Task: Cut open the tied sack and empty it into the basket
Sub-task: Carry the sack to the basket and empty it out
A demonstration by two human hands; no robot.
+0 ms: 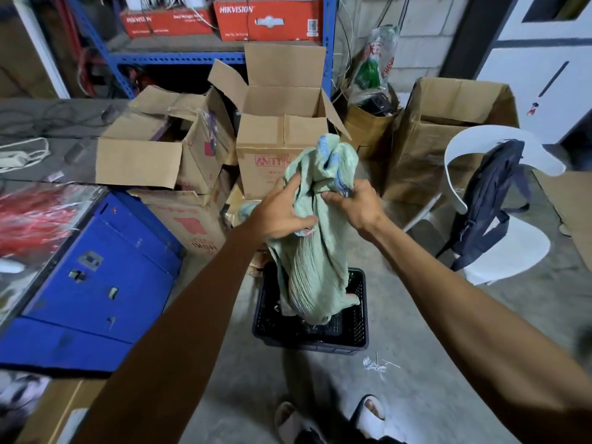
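A pale green woven sack (315,251) hangs upside down over a black plastic basket (358,318) on the concrete floor, its lower end reaching into the basket. My left hand (282,211) grips the sack's upper left side, fingers and thumb curled into the fabric. My right hand (355,203) pinches the bunched top on the right, where blue print shows. Dark items lie in the basket's bottom, mostly hidden by the sack.
Open cardboard boxes (282,133) crowd the floor behind the basket. A blue metal cabinet (96,283) lies at the left. A white chair (506,248) with a dark bag stands at the right. White scraps (378,365) lie on the floor near my sandalled feet (368,415).
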